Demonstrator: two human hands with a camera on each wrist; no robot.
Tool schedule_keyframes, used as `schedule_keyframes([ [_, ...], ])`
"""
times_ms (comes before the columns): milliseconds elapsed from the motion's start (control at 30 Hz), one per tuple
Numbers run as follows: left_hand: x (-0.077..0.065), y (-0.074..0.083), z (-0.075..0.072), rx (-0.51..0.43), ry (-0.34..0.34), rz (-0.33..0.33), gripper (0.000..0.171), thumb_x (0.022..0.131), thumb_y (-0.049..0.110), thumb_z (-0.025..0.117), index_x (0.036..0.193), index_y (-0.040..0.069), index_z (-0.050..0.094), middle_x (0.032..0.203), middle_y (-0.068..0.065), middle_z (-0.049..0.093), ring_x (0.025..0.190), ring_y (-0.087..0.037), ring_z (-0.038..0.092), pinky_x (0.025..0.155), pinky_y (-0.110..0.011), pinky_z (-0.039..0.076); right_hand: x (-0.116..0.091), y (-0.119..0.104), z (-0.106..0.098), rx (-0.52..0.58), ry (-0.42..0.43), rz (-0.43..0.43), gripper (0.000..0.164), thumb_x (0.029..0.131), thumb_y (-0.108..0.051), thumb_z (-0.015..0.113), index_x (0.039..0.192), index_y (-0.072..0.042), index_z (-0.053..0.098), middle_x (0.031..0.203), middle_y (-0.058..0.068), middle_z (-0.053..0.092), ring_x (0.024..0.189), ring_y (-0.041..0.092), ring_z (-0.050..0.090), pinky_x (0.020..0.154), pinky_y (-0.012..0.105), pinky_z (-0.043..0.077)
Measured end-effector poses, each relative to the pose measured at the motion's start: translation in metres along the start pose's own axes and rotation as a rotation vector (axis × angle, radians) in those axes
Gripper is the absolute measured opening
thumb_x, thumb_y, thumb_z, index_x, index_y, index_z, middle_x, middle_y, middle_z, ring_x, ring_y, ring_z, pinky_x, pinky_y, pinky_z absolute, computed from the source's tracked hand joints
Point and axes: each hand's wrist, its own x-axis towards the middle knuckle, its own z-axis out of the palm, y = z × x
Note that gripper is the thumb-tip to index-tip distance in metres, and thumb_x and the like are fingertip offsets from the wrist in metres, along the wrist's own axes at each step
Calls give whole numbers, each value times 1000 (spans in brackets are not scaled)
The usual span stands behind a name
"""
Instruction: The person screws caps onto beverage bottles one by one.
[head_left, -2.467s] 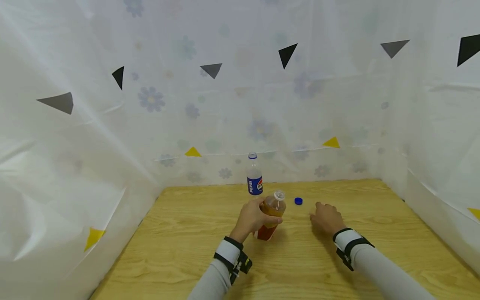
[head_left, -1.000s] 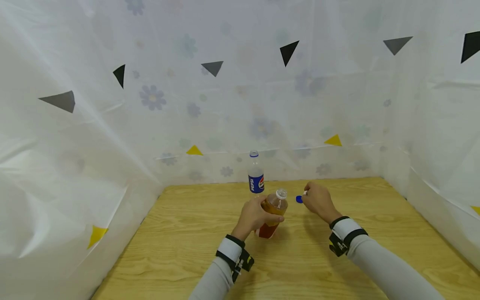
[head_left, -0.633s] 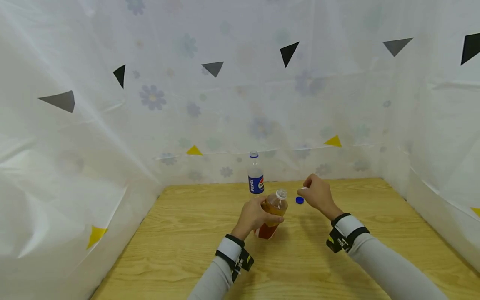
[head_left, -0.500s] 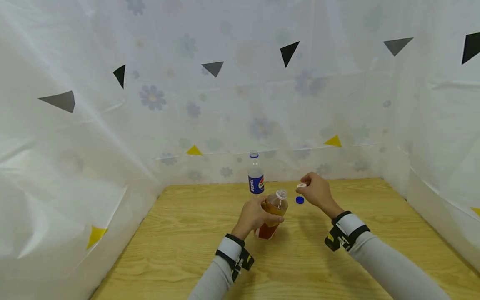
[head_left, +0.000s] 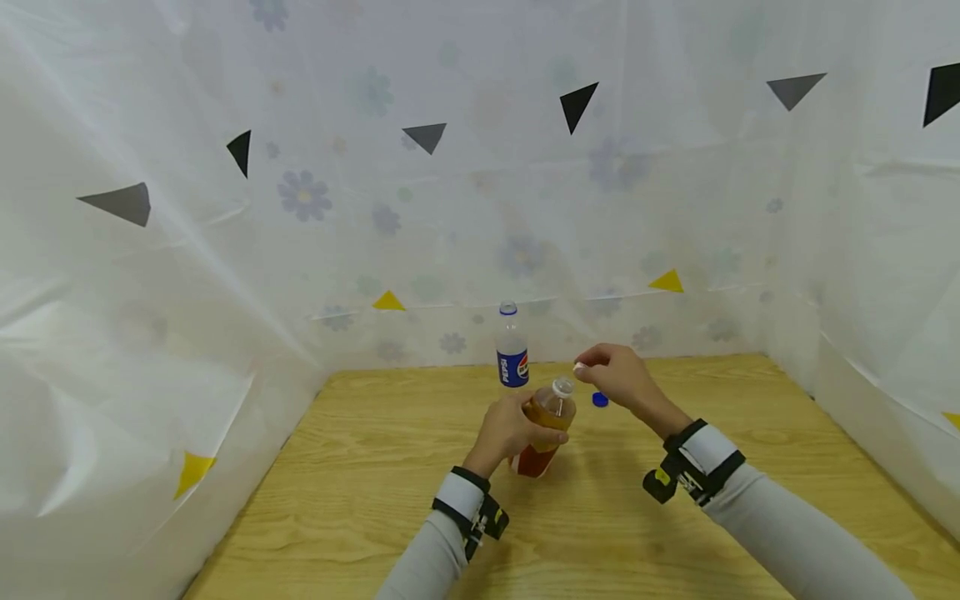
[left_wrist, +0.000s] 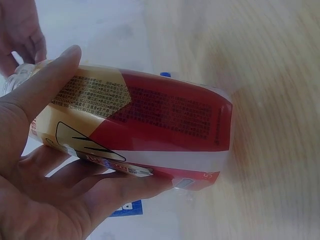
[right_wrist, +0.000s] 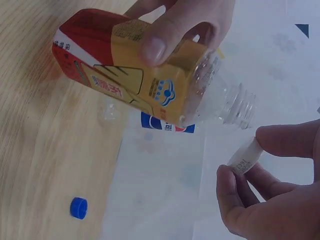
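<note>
My left hand (head_left: 504, 429) grips a plastic drink bottle (left_wrist: 165, 110) with a red and gold label around its upper body. The bottle tilts slightly to the right, and its clear threaded mouth (right_wrist: 241, 107) is uncapped. Between thumb and fingertips, my right hand (head_left: 618, 379) pinches a white bottle cap (right_wrist: 245, 156) with small print on it. In the right wrist view the cap is close to the bottle's mouth, a short gap apart. In the head view the right hand is up and to the right of that mouth.
Behind the held bottle stands an uncapped clear Pepsi bottle (head_left: 512, 354) with a blue label. A blue cap (head_left: 600, 400) lies on the wood-grain table (head_left: 360, 483), just under the right hand. White floral sheeting (head_left: 450, 208) walls the back and sides.
My right hand has picked up the white cap from beside the blue cap, raised it, and moved left towards the bottle's mouth. The left hand and its bottle have stayed in place.
</note>
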Motion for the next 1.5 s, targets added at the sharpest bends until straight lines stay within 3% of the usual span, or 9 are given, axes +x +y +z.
schedule_keyframes([
  [267, 0, 0, 2, -4, -6, 9, 64, 73, 38, 93, 126, 12, 69, 115, -5, 74, 106, -25, 70, 93, -46, 58, -13, -18, 2, 36, -17, -103, 25, 96, -18, 68, 116, -3, 70, 118, 19, 68, 105, 37, 66, 78, 41, 60],
  [500, 1, 1, 1, 1, -1, 7, 62, 73, 38, 93, 124, 13, 69, 112, -3, 74, 102, -23, 71, 91, -44, 58, -15, -21, 6, 10, -54, -127, 24, 96, -13, 66, 118, -4, 71, 120, 18, 68, 105, 37, 67, 82, 44, 60],
  [767, 0, 2, 0, 8, -2, 10, 63, 72, 40, 93, 125, 13, 69, 113, -4, 74, 103, -23, 71, 91, -44, 58, -15, -20, 5, -31, -80, -171, 23, 94, -6, 67, 117, -5, 72, 114, 15, 71, 98, 30, 68, 77, 39, 60],
  [1033, -2, 0, -2, 22, 1, 13, 64, 73, 40, 92, 126, 13, 69, 114, -4, 74, 103, -23, 71, 90, -43, 59, -15, -19, 7, -59, -65, -201, 24, 95, -12, 67, 118, -4, 72, 113, 16, 71, 98, 32, 69, 77, 42, 60],
  [1500, -3, 1, -1, 34, 7, 9, 64, 73, 42, 91, 126, 14, 68, 114, -4, 74, 103, -22, 71, 90, -44, 59, -17, -18, 15, -165, 51, -214, 28, 94, -30, 73, 97, -3, 67, 82, 8, 66, 65, 17, 56, 56, 30, 47],
])
